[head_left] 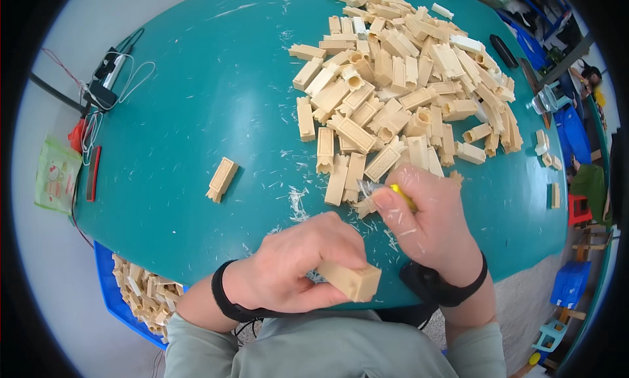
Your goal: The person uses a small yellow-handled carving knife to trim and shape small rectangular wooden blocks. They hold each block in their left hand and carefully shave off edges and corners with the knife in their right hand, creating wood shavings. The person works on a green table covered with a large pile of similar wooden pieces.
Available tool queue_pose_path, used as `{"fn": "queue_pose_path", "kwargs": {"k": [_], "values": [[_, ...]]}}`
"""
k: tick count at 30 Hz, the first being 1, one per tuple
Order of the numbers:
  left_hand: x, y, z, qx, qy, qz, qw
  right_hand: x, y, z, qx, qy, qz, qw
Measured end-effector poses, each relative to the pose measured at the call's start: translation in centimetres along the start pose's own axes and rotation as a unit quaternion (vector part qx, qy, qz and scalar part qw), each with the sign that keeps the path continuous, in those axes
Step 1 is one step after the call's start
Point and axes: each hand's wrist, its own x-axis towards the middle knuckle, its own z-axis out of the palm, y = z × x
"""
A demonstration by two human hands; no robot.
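Note:
My left hand (pixel 298 260) is closed round a beige rectangular plastic part (pixel 355 281), held just above the table's near edge with one end toward the right. In my right hand (pixel 429 217), up and to the right of that part, is a yellow-handled knife (pixel 404 197); its front end points left and is blurred. The two hands are apart, and the knife does not touch the part. White shavings cling to my right thumb and fingers. A single similar beige part (pixel 223 179) lies by itself on the left of the table.
A large heap of beige parts (pixel 393 76) covers the back right of the green table (pixel 190 102). White shavings (pixel 298 204) are scattered over it. A blue bin (pixel 113 298) of parts stands lower left. A power strip (pixel 114 70) with cables lies at the left edge.

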Motion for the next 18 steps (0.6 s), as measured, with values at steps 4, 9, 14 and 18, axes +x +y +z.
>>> {"fn": "queue_pose_path", "kwargs": {"k": [4,9,14,18], "values": [[-0.3,-0.2,-0.6,-0.102,0.095,-0.063,0.988,0.0,-1.2,-1.2,0.038,-0.038,0.025,0.998],[0.1,-0.1,-1.2,-0.031,0.089,-0.071,0.993,-0.2,-1.5,-1.3,0.028,-0.078,-0.079,0.993],[0.1,0.0,-1.3,0.008,0.066,-0.088,0.994,-0.3,-1.5,-0.8,-0.005,-0.08,-0.097,0.992],[-0.1,-0.2,-1.3,0.054,0.057,-0.08,0.994,-0.3,-1.6,-0.8,-0.02,-0.082,-0.1,0.991]]}}
